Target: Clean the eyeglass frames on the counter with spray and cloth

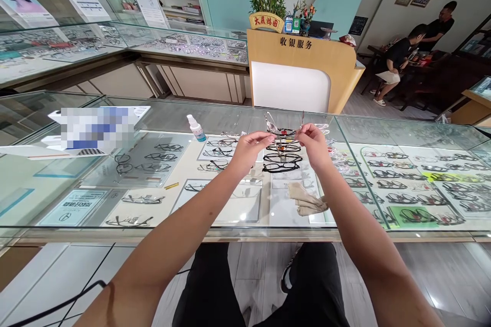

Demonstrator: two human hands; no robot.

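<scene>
Over the glass counter, a pair of eyeglasses (286, 132) is held up between my two hands, its temples pointing upward and away. My left hand (250, 150) pinches its left side with thumb and fingers. On the right side, my right hand (312, 142) grips it the same way. Directly below, a column of dark-framed eyeglasses (282, 167) shows at the counter, partly overlapped by the held pair. A crumpled beige cloth (306, 199) lies by my right forearm. Beyond my left hand stands a small white spray bottle (197, 130) with blue liquid.
The glass display counter (238, 234) spans my front, with many eyeglasses inside. A partly blurred white box or leaflet (138, 125) rests at left. Ahead is a wooden cashier desk (303, 53) with plants. Two people (397, 59) are at a table at far right.
</scene>
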